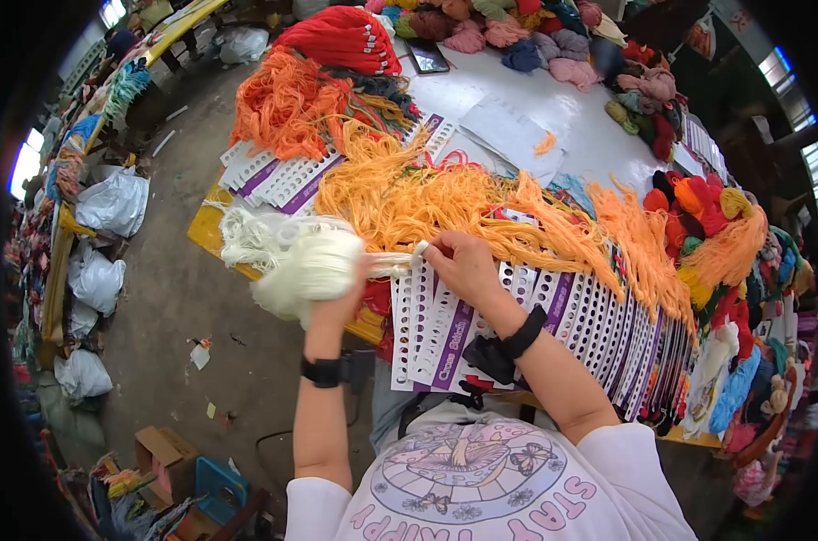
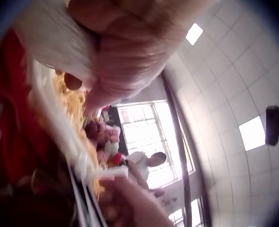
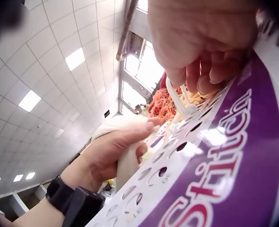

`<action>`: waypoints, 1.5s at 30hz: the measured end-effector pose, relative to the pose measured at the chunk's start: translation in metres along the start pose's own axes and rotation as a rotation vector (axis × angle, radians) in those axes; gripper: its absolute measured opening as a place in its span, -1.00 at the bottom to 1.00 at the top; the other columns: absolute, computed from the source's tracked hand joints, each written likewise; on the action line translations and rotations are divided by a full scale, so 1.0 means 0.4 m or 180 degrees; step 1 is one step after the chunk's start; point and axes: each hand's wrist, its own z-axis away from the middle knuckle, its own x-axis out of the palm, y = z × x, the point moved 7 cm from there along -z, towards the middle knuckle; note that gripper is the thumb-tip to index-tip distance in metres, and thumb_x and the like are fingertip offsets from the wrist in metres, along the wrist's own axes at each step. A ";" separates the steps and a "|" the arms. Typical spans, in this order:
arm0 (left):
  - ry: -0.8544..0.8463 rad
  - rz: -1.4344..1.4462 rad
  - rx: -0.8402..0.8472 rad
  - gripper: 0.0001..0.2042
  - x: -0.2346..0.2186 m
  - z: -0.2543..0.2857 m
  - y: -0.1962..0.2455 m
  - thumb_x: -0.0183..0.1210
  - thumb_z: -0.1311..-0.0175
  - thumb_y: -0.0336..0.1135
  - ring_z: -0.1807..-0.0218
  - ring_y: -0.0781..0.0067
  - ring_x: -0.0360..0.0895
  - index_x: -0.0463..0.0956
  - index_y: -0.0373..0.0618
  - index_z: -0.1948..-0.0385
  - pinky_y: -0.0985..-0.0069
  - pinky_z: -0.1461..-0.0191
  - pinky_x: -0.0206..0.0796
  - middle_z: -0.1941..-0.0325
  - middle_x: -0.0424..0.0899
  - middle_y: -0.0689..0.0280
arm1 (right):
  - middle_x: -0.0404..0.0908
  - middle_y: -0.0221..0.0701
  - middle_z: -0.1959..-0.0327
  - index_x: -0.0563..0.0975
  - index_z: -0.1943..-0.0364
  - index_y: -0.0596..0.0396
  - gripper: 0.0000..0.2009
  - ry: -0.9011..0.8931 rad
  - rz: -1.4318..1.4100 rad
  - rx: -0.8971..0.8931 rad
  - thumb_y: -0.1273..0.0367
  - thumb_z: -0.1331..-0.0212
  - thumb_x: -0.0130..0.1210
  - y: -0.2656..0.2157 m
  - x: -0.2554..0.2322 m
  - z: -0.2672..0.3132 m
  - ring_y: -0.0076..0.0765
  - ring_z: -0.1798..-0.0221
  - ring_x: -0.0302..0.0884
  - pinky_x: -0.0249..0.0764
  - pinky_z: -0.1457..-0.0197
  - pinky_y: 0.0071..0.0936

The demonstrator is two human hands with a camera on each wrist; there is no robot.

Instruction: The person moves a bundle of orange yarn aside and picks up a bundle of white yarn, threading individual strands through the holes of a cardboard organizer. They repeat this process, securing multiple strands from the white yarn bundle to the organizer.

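My left hand (image 1: pixel 338 307) grips a thick hank of glossy white thread (image 1: pixel 314 261), its loose strands spilling to the left. From that fist a narrow white bundle stretches right to my right hand (image 1: pixel 467 269), whose thumb and fingertips pinch its looped end. The right wrist view shows the thin white loop (image 3: pixel 177 99) at the right fingertips, just over a punched card (image 3: pixel 191 142). Beneath both hands fans a long row of white and purple cards (image 1: pixel 449 347) with holes. Yellow-orange thread (image 1: pixel 418 198) lies across their upper ends.
Red-orange thread (image 1: pixel 287 104) and a bright red hank (image 1: pixel 346 41) lie at the back left. A phone (image 1: pixel 428 58) and paper sheets (image 1: pixel 508 135) rest on the white tabletop. Coloured yarn piles line the far and right sides. White bags (image 1: pixel 113 203) stand across the aisle.
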 end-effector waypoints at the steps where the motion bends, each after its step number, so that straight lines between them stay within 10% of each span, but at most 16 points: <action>1: -0.0472 0.0129 0.0602 -0.63 0.022 0.007 0.092 0.01 -0.17 -0.04 -0.02 0.16 0.36 0.46 -0.14 0.15 0.28 -0.18 0.07 0.08 0.50 0.19 | 0.50 -0.39 0.59 0.55 0.45 0.17 -0.87 -0.0011 0.0016 -0.0037 0.37 0.01 0.11 -0.004 -0.001 0.001 -0.52 0.56 0.40 0.34 0.48 -0.57; 9: -0.0182 0.0193 0.1125 -0.75 0.018 0.021 0.169 0.12 -0.12 -0.18 0.24 0.22 0.48 0.53 -0.17 0.32 0.38 0.10 0.27 0.34 0.58 0.23 | 0.49 -0.37 0.53 0.58 0.46 0.04 -0.87 0.0090 0.0690 -0.0774 0.33 0.09 0.12 -0.041 0.019 0.012 -0.33 0.47 0.49 0.40 0.39 -0.43; 18: -0.0350 0.0319 0.0688 -0.77 0.052 -0.001 0.119 0.11 -0.13 -0.19 0.36 0.25 0.48 0.53 -0.19 0.41 0.39 0.21 0.28 0.44 0.57 0.24 | 0.46 -0.43 0.64 0.50 0.40 0.09 -0.85 -0.0107 -0.0208 -0.0235 0.43 0.12 0.08 -0.020 0.016 0.004 -0.46 0.57 0.43 0.35 0.46 -0.57; 24: 0.0948 -0.1001 0.1155 -0.77 0.023 0.014 -0.028 0.06 -0.17 -0.17 0.35 0.31 0.46 0.50 -0.16 0.36 0.43 0.21 0.27 0.38 0.55 0.24 | 0.50 -0.40 0.57 0.45 0.21 0.07 -0.72 -0.0166 0.0294 -0.0471 0.44 0.12 0.03 -0.005 0.040 0.003 -0.39 0.55 0.44 0.38 0.41 -0.48; 27: 0.0521 0.1049 -0.1220 -0.75 -0.061 0.021 -0.157 0.03 -0.20 -0.18 0.35 0.48 0.46 0.46 -0.16 0.23 0.53 0.19 0.28 0.35 0.53 0.28 | 0.48 -0.37 0.52 0.44 0.15 0.09 -0.66 0.0241 0.0505 -0.0854 0.46 0.13 0.03 -0.011 0.029 0.003 -0.45 0.51 0.45 0.38 0.40 -0.52; 29: 0.1029 0.3642 -0.1895 -0.69 -0.119 0.060 -0.143 0.03 -0.21 -0.17 0.34 0.57 0.44 0.40 -0.20 0.15 0.57 0.22 0.30 0.36 0.51 0.29 | 0.48 -0.37 0.46 0.44 0.12 0.12 -0.66 0.0429 0.0085 -0.0518 0.46 0.10 0.04 0.019 0.020 -0.012 -0.52 0.51 0.42 0.37 0.41 -0.57; 34: 0.0074 0.4910 -0.1619 -0.59 -0.140 0.095 0.055 0.04 -0.20 -0.13 0.26 0.37 0.47 0.32 -0.28 0.07 0.41 0.15 0.35 0.29 0.52 0.20 | 0.52 -0.33 0.38 0.53 0.26 0.18 -0.77 0.0669 -0.0678 -0.0462 0.41 0.06 0.12 -0.038 -0.047 -0.005 -0.51 0.48 0.43 0.37 0.41 -0.57; 40: -0.1309 0.4549 -0.1028 -0.51 -0.076 0.095 0.295 -0.09 -0.26 -0.05 -0.07 0.29 0.37 0.26 -0.31 -0.04 0.41 -0.04 0.28 -0.07 0.38 0.11 | 0.56 -0.39 0.50 0.56 0.31 0.17 -0.79 -0.1019 -0.1865 -0.0009 0.36 0.04 0.16 -0.197 -0.060 0.108 -0.65 0.53 0.40 0.36 0.42 -0.62; 45: -0.0278 0.4191 -0.0970 -0.76 -0.131 0.069 0.269 0.05 -0.19 -0.29 0.31 0.61 0.47 0.42 -0.21 0.18 0.68 0.27 0.31 0.32 0.53 0.30 | 0.55 -0.35 0.51 0.55 0.34 0.17 -0.81 0.0151 -0.0623 -0.0773 0.37 0.04 0.15 -0.235 -0.185 0.157 -0.50 0.54 0.46 0.39 0.41 -0.52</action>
